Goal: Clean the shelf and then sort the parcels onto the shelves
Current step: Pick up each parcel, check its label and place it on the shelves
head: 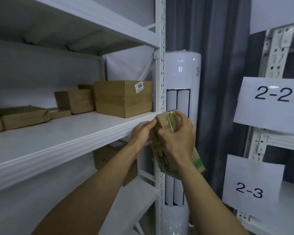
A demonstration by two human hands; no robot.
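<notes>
White metal shelving unit (159, 68), left of frame: slotted upright, stacked boards. Middle white shelf board (66, 138) bare along its front half, parcels pushed toward the back. Tall white tower air conditioner (182, 73) just right of the upright, grey curtain (224, 65) behind. Second white rack (272, 53) at far right, with paper signs "2-2" (270, 102) and "2-3" (251, 189).

Large brown cardboard box with a "3090" sticker (124, 102) at the board's right end, close to the upright. Left of it a medium taped brown box (75, 100), then a flat brown paper-wrapped packet (24, 116). One more brown box (105, 158) on the board below, partly hidden by the left forearm.

Small brown carton with green print and clear tape (161, 160): off the shelf, in the air just beyond the board's right front corner, tilted, top end leaning toward the shelf. Right hand (178, 134) curled over its upper part from the outside. Left hand (143, 134) on the near edge, fingertips at the top corner. Hands close together, both clamped on the one carton.

Likely step: checking or turning the carton before shelving. To do it well:
- Hold with both hands through the label check.
- Match the carton to a shelf code first.
- Lift over the board's front lip, clear of the upright.
- Set down flat on the bare strip in front of the large box, or left of it.
- Avoid nudging the large box.
- Face the label outward, as on the "3090" box.
</notes>
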